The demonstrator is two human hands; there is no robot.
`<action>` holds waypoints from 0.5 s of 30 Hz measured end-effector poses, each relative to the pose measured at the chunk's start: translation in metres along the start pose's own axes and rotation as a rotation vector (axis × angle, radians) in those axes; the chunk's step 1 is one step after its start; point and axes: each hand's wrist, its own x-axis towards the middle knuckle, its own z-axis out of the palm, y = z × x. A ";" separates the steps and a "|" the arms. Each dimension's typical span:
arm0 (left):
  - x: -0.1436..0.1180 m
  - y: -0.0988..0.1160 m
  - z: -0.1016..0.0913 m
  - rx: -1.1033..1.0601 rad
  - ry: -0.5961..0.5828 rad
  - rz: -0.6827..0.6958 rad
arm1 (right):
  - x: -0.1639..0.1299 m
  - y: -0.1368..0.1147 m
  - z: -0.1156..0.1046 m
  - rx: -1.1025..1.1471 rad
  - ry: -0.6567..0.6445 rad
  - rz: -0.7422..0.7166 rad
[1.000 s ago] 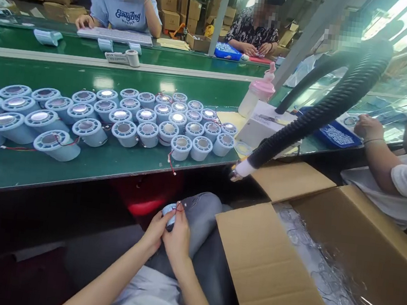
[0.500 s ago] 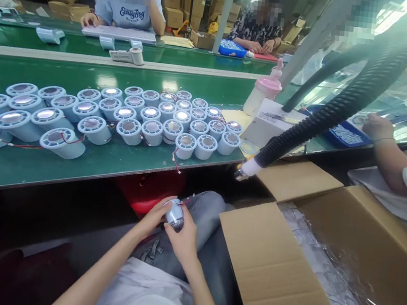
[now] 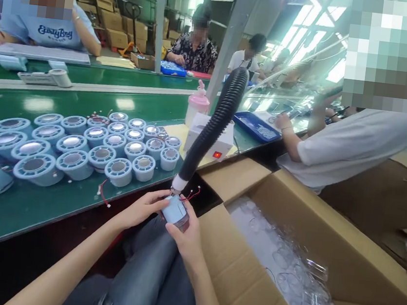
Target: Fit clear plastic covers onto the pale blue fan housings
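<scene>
Both my hands grip one light blue cylindrical housing point(image 3: 175, 211), tilted above my lap. Thin red wires point(image 3: 191, 195) with small white connectors stick out from its upper right side, and its lower end looks dark and glossy. My left hand point(image 3: 147, 208) is closed on the left side of the housing. On the right, my right hand point(image 3: 189, 241) wraps its lower end, thumb in front. The metal tip of a black corrugated hose point(image 3: 214, 119) meets the housing's top edge; whether they touch I cannot tell.
Several similar blue housings point(image 3: 118, 171) stand on the green bench point(image 3: 61, 202) at left. A white box with a lit red switch point(image 3: 217, 155) and a pink-topped bottle point(image 3: 197, 104) stand behind the hose. An open carton point(image 3: 241, 269) holds clear plastic parts at right. Co-workers sit nearby.
My view has turned to the right. My hands have brought the blue housing up to the hose tip, which was well apart from it before.
</scene>
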 end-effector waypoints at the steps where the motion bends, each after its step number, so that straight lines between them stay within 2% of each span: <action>1: 0.005 0.001 -0.001 0.024 -0.005 0.010 | 0.004 -0.001 -0.003 -0.021 -0.004 -0.017; 5: 0.011 0.007 -0.003 0.133 0.049 0.052 | 0.011 -0.011 -0.009 -0.179 -0.074 -0.067; 9: 0.006 0.014 0.005 0.210 0.135 0.074 | 0.007 -0.023 -0.006 -0.334 -0.139 -0.121; 13: -0.001 0.017 0.013 0.207 0.165 0.042 | 0.001 -0.028 -0.004 -0.342 -0.138 -0.148; 15: -0.007 0.019 0.013 0.180 0.142 0.001 | -0.003 -0.032 -0.005 -0.306 -0.147 -0.122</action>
